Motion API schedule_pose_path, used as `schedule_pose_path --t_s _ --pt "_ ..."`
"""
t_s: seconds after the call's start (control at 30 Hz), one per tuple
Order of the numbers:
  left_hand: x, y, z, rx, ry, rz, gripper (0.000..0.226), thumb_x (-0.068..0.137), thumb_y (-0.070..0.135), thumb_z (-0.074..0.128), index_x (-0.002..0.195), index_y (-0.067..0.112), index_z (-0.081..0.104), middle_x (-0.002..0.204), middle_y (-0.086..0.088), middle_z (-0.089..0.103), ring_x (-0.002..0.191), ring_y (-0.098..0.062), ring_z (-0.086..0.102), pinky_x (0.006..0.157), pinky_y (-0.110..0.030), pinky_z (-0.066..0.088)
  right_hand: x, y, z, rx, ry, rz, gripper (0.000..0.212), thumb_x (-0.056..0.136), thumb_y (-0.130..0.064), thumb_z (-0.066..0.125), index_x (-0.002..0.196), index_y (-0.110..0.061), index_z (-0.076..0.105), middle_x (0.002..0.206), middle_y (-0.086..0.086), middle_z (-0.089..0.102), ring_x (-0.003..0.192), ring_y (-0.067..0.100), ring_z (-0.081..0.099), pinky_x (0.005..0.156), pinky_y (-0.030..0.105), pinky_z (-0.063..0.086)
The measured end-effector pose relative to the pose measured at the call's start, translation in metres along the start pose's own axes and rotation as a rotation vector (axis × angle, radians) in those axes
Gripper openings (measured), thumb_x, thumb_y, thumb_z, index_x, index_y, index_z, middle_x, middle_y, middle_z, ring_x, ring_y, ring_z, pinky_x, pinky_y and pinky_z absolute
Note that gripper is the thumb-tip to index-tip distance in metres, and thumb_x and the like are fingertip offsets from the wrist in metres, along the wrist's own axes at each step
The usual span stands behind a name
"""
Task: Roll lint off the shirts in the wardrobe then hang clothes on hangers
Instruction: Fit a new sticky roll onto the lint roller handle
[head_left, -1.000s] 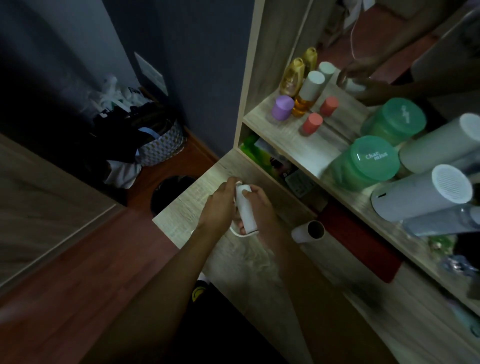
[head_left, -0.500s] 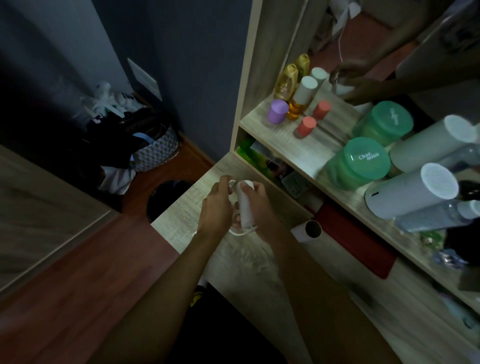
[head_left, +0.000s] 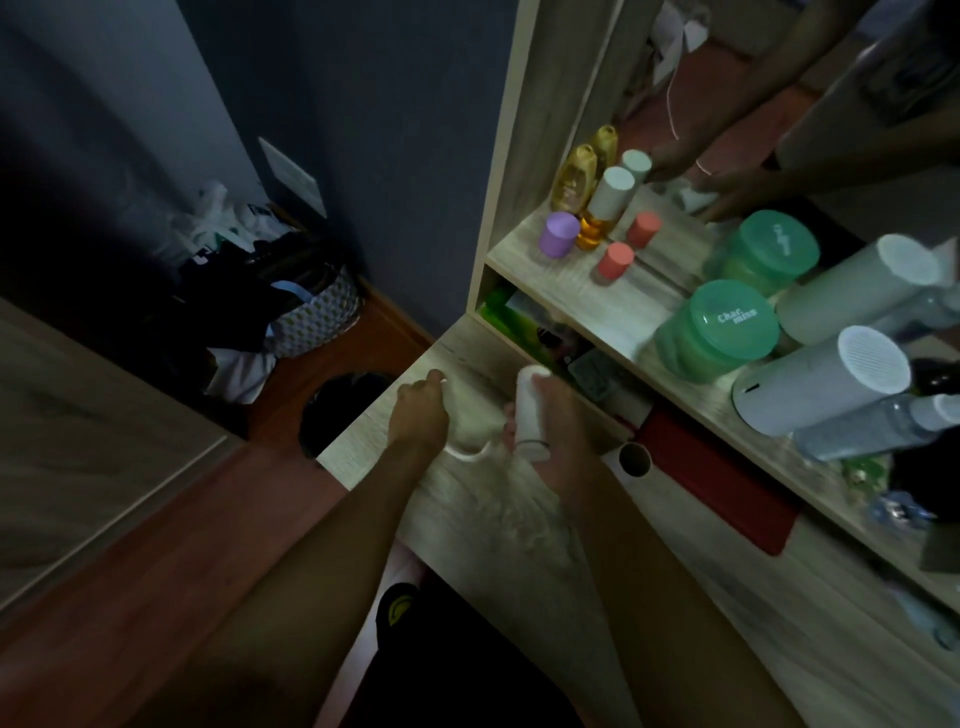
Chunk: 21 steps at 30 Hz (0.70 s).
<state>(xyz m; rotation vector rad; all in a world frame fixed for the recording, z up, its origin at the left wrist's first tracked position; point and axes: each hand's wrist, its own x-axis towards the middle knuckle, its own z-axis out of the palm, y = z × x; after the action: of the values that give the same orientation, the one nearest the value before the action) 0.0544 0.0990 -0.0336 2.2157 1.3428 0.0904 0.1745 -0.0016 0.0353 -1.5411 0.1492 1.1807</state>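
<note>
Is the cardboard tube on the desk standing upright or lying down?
Lying down: the tube rests on its side on the desk, its open end facing the camera.

Roller (head_left: 530, 415) above desk (head_left: 498, 525), cardboard tube (head_left: 635, 459) right, shelf (head_left: 613, 317) behind

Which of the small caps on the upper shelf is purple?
The purple cap, the one nearest the shelf's left front corner. The other small cap further right on the shelf is coral red, with its mirror image behind it.
</note>
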Motion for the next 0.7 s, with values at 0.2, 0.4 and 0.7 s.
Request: schedule_pose_path --t_s 0.2,0.4,0.7 --pt "0.011 0.000 0.002 0.159 0.015 -0.049 0.038 0.093 0.005 0.042 0.129 0.010 0.050 0.133 -0.018 0.040 0.118 -0.032 0.045 0.087 -0.036 0.050 -0.017 0.020 -0.024 -0.016 -0.127 0.201 0.053 0.095 -0.030 0.047 0.131 0.008 0.048 0.073 0.006 0.058 0.050 0.013 0.056 0.042 0.019 0.045" --pt "0.014 -0.007 -0.001 0.145 0.062 0.052 0.037 0.096 0.020 0.043 0.130 0.007 0.047 0.129 -0.015 0.048 0.109 -0.029 0.046 0.089 -0.034 0.039 -0.027 0.023 -0.029 -0.005 -0.239 0.246 0.036 0.090 -0.038 0.052 0.094 -0.004 0.062 0.075 0.007 0.060 0.045 0.013 0.051 0.038 0.019 0.040" --pt "-0.082 0.029 0.003 -0.674 -0.121 -0.096 0.031 0.099 0.031 0.045 0.117 0.011 0.059 0.116 -0.008 0.064 0.103 -0.018 0.060 0.084 -0.024 0.043 -0.037 0.023 0.008 0.223 0.198 0.005 0.033 0.097 -0.033 0.049 0.124 -0.013 0.048 0.101 0.014 0.062 0.069 0.021 0.059 0.056 0.030 0.047"
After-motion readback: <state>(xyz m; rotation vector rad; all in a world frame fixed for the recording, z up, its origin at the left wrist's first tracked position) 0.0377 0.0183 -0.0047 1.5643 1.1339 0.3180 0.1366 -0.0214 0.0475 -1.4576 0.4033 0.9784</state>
